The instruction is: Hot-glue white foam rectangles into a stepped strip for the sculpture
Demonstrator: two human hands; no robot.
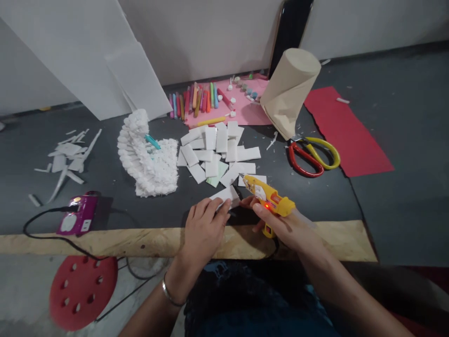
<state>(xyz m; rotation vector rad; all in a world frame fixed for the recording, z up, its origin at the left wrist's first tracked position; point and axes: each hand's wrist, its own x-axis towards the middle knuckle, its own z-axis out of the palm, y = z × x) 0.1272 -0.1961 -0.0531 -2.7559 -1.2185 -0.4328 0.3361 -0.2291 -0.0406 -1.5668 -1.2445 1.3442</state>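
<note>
Dark table (115, 210) ahead, I grip the strip (229, 193) in my left hand (205, 229), its long axis slanting rightward from those fingers toward the glue gun (270, 193) my right hand (282, 225) clasps.

The table (403, 220) has a dark grey surface and a wooden strip (150, 241) along its front edge. Directly on it there lie white rectangular pieces (220, 145) in a pile, white scraps (59, 163), a purple device (77, 217), scissors (308, 155), and a red sheet (347, 131).
</note>
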